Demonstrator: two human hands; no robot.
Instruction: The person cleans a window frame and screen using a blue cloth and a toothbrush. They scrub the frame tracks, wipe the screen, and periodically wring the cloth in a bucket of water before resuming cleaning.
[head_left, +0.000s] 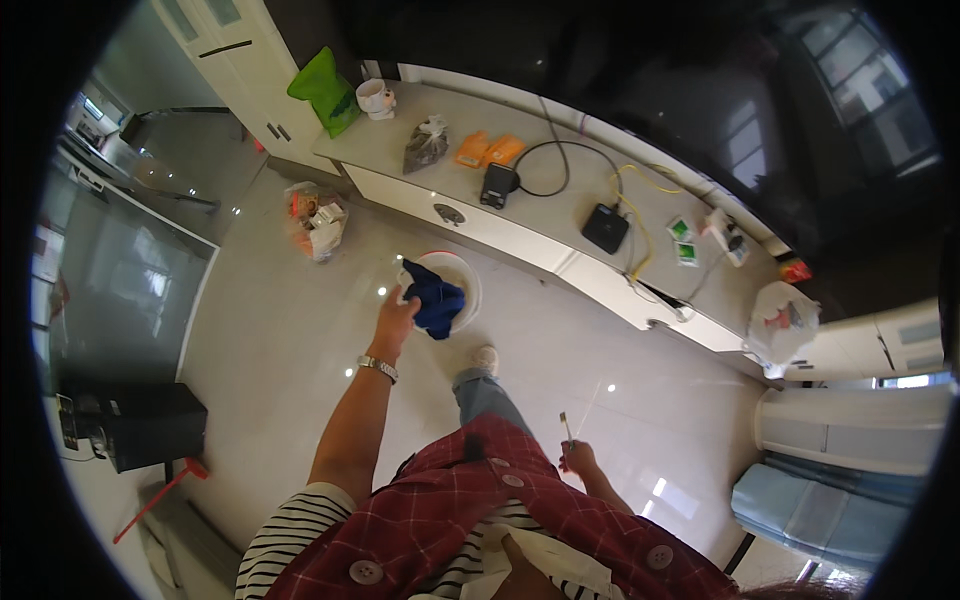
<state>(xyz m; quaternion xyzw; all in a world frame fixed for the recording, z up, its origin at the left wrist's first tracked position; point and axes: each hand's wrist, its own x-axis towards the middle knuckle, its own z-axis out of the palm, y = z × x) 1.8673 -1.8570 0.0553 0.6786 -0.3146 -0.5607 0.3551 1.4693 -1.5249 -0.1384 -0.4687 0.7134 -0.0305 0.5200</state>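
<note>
Stretched out ahead, my left hand (397, 315) grips a dark blue cloth (435, 298) by its near left edge. Under and behind the cloth is a round white bucket (474, 289) on the floor, its inside mostly hidden. A bit of red shows at its far rim. I cannot tell whether the cloth rests on the rim or hangs above it. Low at my right side, my right hand (577, 456) holds a small brush, apparently a toothbrush (565, 426), bristle end up.
A plastic bag of rubbish (319, 221) sits left of the bucket. Beyond runs a low TV cabinet (450, 187) bearing a black box (605, 228), cables, packets and a white cup (375, 97). A blue padded seat (817, 502) stands at right, a black box-shaped unit (154, 427) at left.
</note>
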